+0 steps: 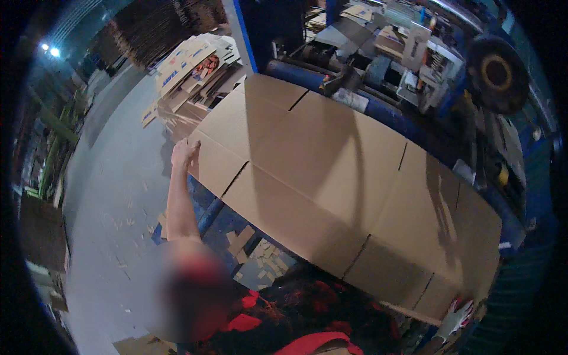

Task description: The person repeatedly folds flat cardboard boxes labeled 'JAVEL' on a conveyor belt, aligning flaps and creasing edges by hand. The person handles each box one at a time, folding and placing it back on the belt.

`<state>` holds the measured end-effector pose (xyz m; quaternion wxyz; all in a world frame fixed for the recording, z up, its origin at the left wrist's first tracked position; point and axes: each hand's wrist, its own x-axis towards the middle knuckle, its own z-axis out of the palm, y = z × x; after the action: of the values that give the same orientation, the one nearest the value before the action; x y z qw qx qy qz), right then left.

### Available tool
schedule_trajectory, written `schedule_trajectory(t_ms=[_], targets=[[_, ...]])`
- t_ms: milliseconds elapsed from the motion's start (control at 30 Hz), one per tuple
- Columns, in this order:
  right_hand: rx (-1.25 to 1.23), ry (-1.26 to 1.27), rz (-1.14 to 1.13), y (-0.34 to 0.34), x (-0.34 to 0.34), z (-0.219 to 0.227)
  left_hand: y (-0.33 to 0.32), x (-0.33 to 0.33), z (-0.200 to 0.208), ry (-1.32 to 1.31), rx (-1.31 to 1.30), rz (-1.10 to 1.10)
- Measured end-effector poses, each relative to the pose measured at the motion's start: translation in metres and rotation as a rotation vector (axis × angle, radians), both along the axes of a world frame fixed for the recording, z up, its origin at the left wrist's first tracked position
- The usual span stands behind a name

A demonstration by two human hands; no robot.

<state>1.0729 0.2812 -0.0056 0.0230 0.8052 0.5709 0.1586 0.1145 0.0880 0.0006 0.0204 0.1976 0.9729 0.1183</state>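
A long brown cardboard sheet (313,160) with crease lines and several dark slots lies flat across the machine in front of me. My left hand (186,152) grips its left edge, the arm stretched forward. At the near right corner my right hand (456,318), in a pale glove with red on it, holds the sheet's edge. The fingers of both hands are partly hidden. Shadows fall across the cardboard.
Along the sheet's far side runs a blue machine (296,74) with rollers, metal fittings and a round black wheel (496,71). A pile of flat cartons (195,71) stands at the far left. Cardboard scraps (266,260) lie below the sheet's near edge. Grey floor (112,195) stretches left.
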Motion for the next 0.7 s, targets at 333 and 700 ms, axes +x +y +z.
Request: schedule_trajectory(t_ms=[333, 700], targets=[[0.580, 1.998, -0.278, -0.082, 0.003, -0.028, -0.001, -0.048, -0.017, 0.094, -0.045, -0.340], [1.078, 1.533, 0.134, -0.057, -0.028, 0.014, -0.061, 0.003, 0.128, -0.799, 0.980, -0.829]])
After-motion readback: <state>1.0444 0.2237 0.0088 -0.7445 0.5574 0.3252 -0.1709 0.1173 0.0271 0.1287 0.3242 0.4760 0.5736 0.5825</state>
